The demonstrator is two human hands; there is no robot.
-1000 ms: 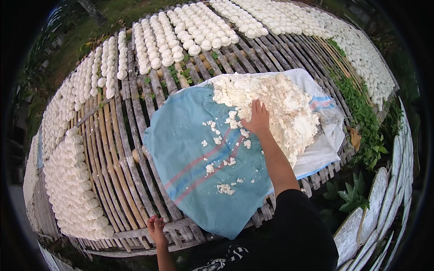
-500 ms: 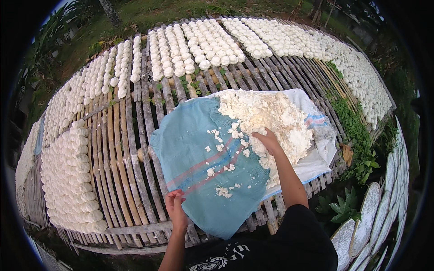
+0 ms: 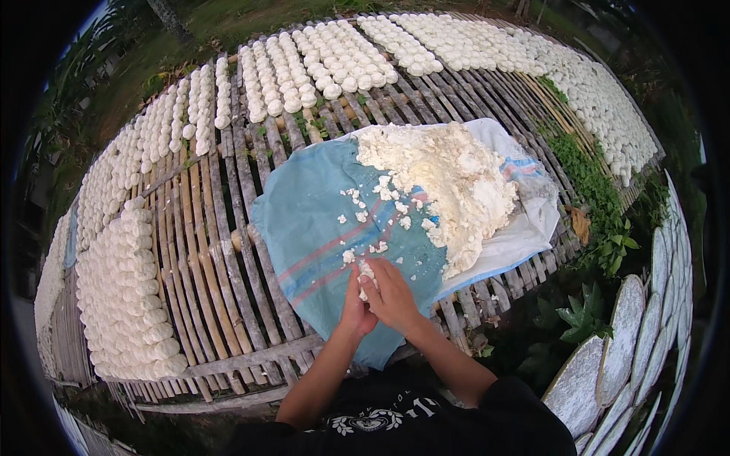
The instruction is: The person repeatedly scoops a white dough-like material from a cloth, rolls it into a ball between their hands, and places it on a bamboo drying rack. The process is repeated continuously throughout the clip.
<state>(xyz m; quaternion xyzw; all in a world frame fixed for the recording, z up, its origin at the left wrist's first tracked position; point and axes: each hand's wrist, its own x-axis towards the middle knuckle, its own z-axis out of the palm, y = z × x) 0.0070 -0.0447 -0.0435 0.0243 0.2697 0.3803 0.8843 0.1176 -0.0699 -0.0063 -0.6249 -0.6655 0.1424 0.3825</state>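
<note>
White, crumbly stuff made up the lump (image 3: pixel 367 280) held between your two hands, above the near part of the blue-green cloth (image 3: pixel 304 205). Your left hand (image 3: pixel 357 310) cupped it from the left and your right hand (image 3: pixel 394 302) covered it from the right; the fingers of both were bent and grasping it, part of the lump showing between them. Whether your hands touched the cloth could not be determined. Loose crumbs (image 3: pixel 405 223) lay scattered on the cloth just beyond your fingertips. Farther off and to the right, you had a large pile (image 3: pixel 464 186) beside a bare stretch of white sack (image 3: pixel 541 201). Cloth and sack rested on a slatted bamboo rack (image 3: pixel 205 266). White balls (image 3: pixel 342 57) sat in rows along its far and left sides. Oval boards (image 3: pixel 578 380) overlapped at your lower right.
</note>
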